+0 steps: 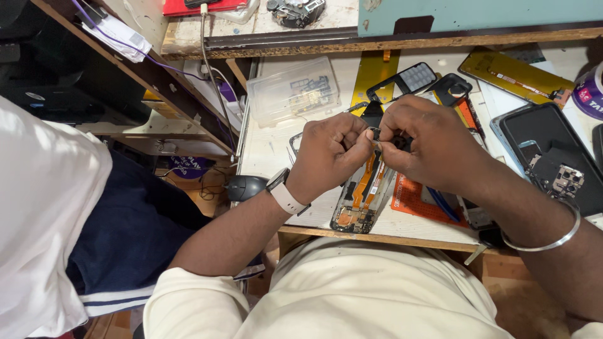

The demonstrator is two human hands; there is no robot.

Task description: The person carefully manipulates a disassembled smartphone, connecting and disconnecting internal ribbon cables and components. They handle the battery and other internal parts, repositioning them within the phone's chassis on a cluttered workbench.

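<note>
Centre of frame: both hands meet over the white worktop [270, 150]. Left hand [330, 154], curled nearly to a fist, thumb and forefinger pinched on a small metallic part [375, 132] with a pale glint; its exact shape is too small to tell. Pale-strapped wristwatch [284, 191] on that wrist. Right hand [433, 147], fingers bent inward, grips a small dark piece [400, 142] that touches the metallic part; thin silver bangle [553, 235] hangs loose further down that forearm.

Directly below the hands, lower centre: opened phone body [361, 201], long and narrow, back off, with an orange flat ribbon cable running its length and a green-gold circuit board at the near end. It lies tilted, partly on an orange cutting mat [414, 198] with a printed grid.

Upper centre: clear plastic lidded box [292, 91], shallow, rectangular, small parts inside. Just right of it, a black phone frame [408, 80] with a camera cutout. Right edge: a glossy black back cover [553, 147], rounded corners, with a small camera module on it. Upper right: a gold-toned flat panel [515, 76], lying diagonally.

Left of the worktop's edge, mid-frame: rounded dark computer mouse [245, 186]. Far left: another person's white sleeve [44, 207] and dark trousers.
</note>
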